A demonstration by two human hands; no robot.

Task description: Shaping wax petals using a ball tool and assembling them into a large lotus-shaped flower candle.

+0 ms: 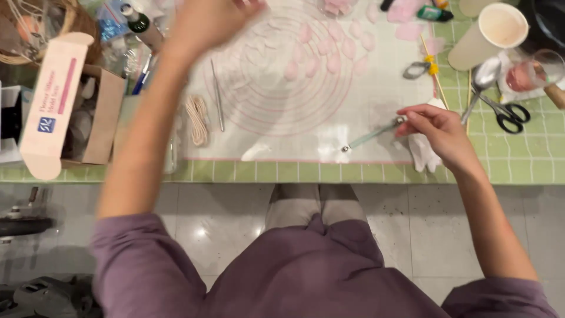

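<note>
My right hand [438,132] grips a thin ball-tipped modelling tool [371,135] whose metal tip rests on the translucent mat [282,135] with pink rings. Under that hand lies a white crumpled cloth [424,153]. My left hand [209,20] is blurred, stretched far over the mat's upper left part; I cannot tell whether it holds anything. Several pale pink petal shapes [332,47] lie on the mat beyond it. A thin metal needle tool [218,103] and a small coil of cord [197,121] sit at the mat's left edge.
An open cardboard box [65,100] stands at the left on the green tiled table [518,165]. Black-handled scissors [506,115], a spoon [482,79], a paper cup [491,35], a glass [541,70] and a yellow-tied stick [434,68] crowd the right. Bottles [138,23] stand at upper left.
</note>
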